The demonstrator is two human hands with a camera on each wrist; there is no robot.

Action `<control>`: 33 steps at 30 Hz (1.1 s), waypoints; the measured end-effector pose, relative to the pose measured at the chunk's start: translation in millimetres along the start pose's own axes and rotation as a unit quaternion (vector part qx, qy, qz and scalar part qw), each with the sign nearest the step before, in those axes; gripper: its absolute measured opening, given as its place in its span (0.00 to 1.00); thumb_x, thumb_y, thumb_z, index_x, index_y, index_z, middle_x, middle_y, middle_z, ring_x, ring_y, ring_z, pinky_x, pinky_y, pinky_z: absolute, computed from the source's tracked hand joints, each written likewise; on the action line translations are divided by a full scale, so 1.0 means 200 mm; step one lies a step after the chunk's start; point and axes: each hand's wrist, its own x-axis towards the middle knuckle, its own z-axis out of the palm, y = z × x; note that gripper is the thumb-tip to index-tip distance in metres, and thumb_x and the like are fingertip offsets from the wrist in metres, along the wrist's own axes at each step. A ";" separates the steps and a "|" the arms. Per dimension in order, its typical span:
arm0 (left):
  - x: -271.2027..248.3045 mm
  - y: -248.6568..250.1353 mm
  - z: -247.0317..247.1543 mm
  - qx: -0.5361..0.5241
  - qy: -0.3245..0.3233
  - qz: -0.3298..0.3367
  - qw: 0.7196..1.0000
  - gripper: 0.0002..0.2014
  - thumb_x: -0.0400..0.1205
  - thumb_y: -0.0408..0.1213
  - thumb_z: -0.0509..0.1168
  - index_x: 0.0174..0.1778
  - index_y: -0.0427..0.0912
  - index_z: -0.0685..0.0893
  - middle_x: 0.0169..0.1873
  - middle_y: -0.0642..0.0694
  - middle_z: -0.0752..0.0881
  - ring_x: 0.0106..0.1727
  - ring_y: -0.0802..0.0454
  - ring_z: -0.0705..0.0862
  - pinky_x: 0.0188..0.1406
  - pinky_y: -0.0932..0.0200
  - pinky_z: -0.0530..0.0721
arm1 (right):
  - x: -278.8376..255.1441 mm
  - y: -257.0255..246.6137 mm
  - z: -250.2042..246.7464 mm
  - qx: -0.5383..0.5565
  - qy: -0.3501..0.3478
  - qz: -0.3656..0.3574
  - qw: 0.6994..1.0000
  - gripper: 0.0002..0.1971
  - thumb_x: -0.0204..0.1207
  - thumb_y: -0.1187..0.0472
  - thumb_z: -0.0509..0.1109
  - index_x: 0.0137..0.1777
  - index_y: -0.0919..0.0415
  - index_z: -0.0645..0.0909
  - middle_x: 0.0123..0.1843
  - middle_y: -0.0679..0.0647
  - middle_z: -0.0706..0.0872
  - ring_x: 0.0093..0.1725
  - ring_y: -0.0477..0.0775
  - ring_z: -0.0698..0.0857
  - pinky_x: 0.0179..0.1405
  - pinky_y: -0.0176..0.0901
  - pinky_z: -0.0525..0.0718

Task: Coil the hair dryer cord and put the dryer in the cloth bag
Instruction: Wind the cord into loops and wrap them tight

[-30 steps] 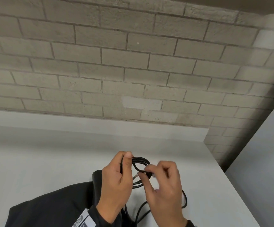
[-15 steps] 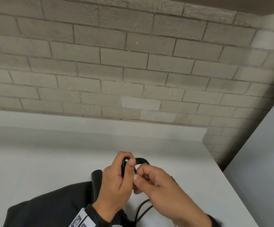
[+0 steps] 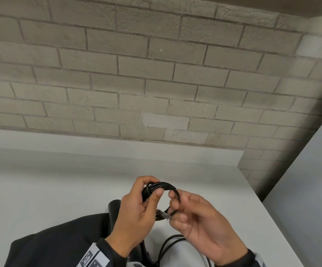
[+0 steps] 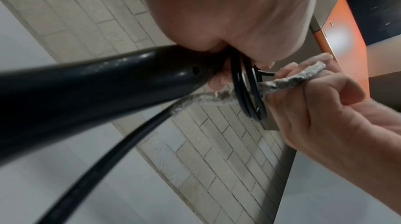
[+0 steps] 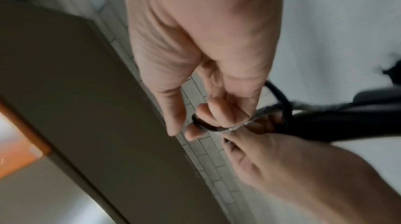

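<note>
Cord (image 3: 162, 186) sits bunched in small loops above the near edge of the white table (image 3: 50, 189) in the head view, your left hand (image 3: 137, 214) clenched round one side of the bundle while your right hand (image 3: 198, 218) pinches the opposite side, and the slack tail trails off toward you. The dryer (image 3: 113, 207) and the dark cloth bag (image 3: 56, 245) lie at the near edge, under your left wrist. From the left wrist, the dryer handle (image 4: 97, 90) crosses the frame and a grey fuzzy strap (image 4: 293, 80) passes over the loops into your right fingers (image 4: 303, 93). From the right wrist, blurred, those fingertips (image 5: 208, 112) pinch cord and strap together. Ease the left grip early and the springy loops will likely open; the trailing tail could also snag the dryer.
</note>
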 end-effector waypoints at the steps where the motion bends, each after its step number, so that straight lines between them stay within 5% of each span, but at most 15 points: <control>1: 0.01 0.00 0.00 0.003 0.011 -0.002 1.000 0.07 0.79 0.56 0.63 0.51 0.64 0.78 0.35 0.52 0.87 0.24 0.54 0.80 0.24 0.60 0.80 | 0.00 0.02 0.00 -0.056 0.000 -0.033 0.998 0.17 0.59 0.66 0.85 0.48 0.68 0.87 0.35 0.58 0.82 0.26 0.46 0.74 0.26 0.35 0.75; 5: 0.01 0.00 0.01 0.010 0.034 -0.021 0.999 0.04 0.84 0.50 0.66 0.50 0.56 0.80 0.39 0.60 0.88 0.34 0.52 0.86 0.31 0.59 0.86 | -0.01 0.14 -0.04 -0.311 0.037 -0.164 0.936 0.16 0.62 0.70 0.80 0.50 0.58 0.88 0.41 0.52 0.84 0.35 0.52 0.74 0.38 0.39 0.78; 7: 0.01 0.01 0.01 0.001 0.036 -0.035 0.999 0.07 0.79 0.49 0.65 0.50 0.54 0.80 0.38 0.60 0.88 0.31 0.55 0.87 0.30 0.60 0.86 | -0.02 0.20 -0.04 -0.439 0.046 -0.215 0.871 0.17 0.66 0.69 0.78 0.51 0.49 0.87 0.49 0.48 0.84 0.40 0.55 0.77 0.44 0.41 0.78; 10: 0.02 0.02 0.02 -0.016 0.031 -0.050 0.998 0.09 0.77 0.49 0.64 0.51 0.52 0.79 0.38 0.60 0.89 0.28 0.57 0.86 0.28 0.64 0.85 | -0.02 0.27 -0.05 -0.584 0.092 -0.269 0.761 0.21 0.72 0.66 0.75 0.56 0.38 0.82 0.57 0.41 0.79 0.53 0.47 0.81 0.52 0.30 0.77; 15: 0.02 0.01 0.03 0.019 0.044 -0.018 0.999 0.08 0.78 0.52 0.63 0.50 0.57 0.79 0.40 0.63 0.88 0.25 0.58 0.82 0.26 0.70 0.79 | 0.00 0.28 -0.07 -0.662 0.118 -0.338 0.659 0.11 0.79 0.65 0.70 0.53 0.46 0.81 0.51 0.37 0.83 0.52 0.38 0.82 0.52 0.25 0.76; 17: 0.02 0.01 0.04 0.025 0.048 -0.009 0.998 0.06 0.78 0.51 0.63 0.49 0.57 0.78 0.40 0.64 0.88 0.24 0.60 0.81 0.25 0.72 0.78 | -0.01 0.27 -0.05 -0.648 0.131 -0.326 0.676 0.10 0.78 0.64 0.71 0.50 0.45 0.82 0.47 0.37 0.85 0.50 0.40 0.84 0.50 0.27 0.77; 22: 0.02 0.00 0.02 0.043 0.078 0.015 0.996 0.02 0.82 0.46 0.66 0.48 0.56 0.79 0.34 0.58 0.85 0.22 0.62 0.77 0.23 0.74 0.73 | -0.05 0.17 0.02 -0.422 0.151 -0.235 0.862 0.09 0.76 0.67 0.72 0.45 0.50 0.84 0.45 0.53 0.91 0.48 0.49 0.90 0.53 0.38 0.84; 29: 0.02 -0.01 0.02 0.056 0.069 0.028 0.996 0.04 0.83 0.48 0.66 0.48 0.59 0.78 0.36 0.65 0.85 0.23 0.64 0.78 0.25 0.78 0.72 | -0.12 0.00 0.04 -0.156 0.121 -0.188 0.962 0.07 0.69 0.60 0.74 0.44 0.62 0.88 0.37 0.61 0.85 0.40 0.57 0.87 0.45 0.47 0.88; 33: 0.01 -0.02 0.03 0.064 0.054 0.047 0.995 0.03 0.82 0.53 0.62 0.48 0.62 0.78 0.37 0.58 0.86 0.22 0.61 0.77 0.23 0.75 0.73 | -0.17 -0.08 0.02 0.040 0.078 -0.151 0.985 0.24 0.55 0.61 0.87 0.50 0.72 0.87 0.32 0.58 0.78 0.32 0.56 0.79 0.34 0.50 0.86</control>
